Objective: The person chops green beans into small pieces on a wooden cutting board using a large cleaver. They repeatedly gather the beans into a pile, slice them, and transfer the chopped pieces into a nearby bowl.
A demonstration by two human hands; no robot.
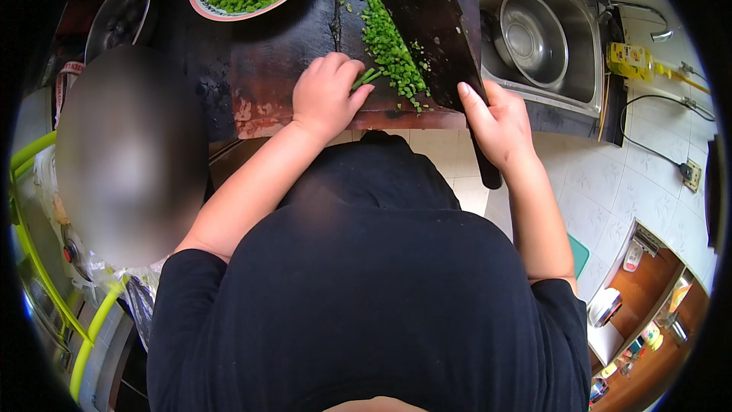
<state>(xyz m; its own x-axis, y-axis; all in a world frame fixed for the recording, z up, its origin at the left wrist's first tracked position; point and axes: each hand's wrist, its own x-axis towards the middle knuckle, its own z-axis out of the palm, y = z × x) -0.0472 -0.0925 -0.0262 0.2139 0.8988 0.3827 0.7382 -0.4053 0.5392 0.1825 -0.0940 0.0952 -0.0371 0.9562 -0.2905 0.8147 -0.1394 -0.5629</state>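
My left hand [324, 95] rests on the dark wooden cutting board [267, 69], its fingers curled round a few thin green stalks [369, 77] whose ends poke out to the right. Wrapped round a cleaver's handle is my right hand [499, 123]. The cleaver [423, 19] has a broad dark blade that slants up and left across the board, with green specks stuck to it. Between the blade and my left hand lies a long heap of chopped green pieces [387, 42]. The blade covers part of the board, and my left fingers hide most of the stalks.
A white bowl with a pink rim [200, 6] holds more chopped greens at the back. On the right, a metal basin [534, 38] stands in the steel sink [583, 95], near a yellow bottle [630, 60]. A dark pan [120, 15] is at far left, above a blurred shape [130, 160].
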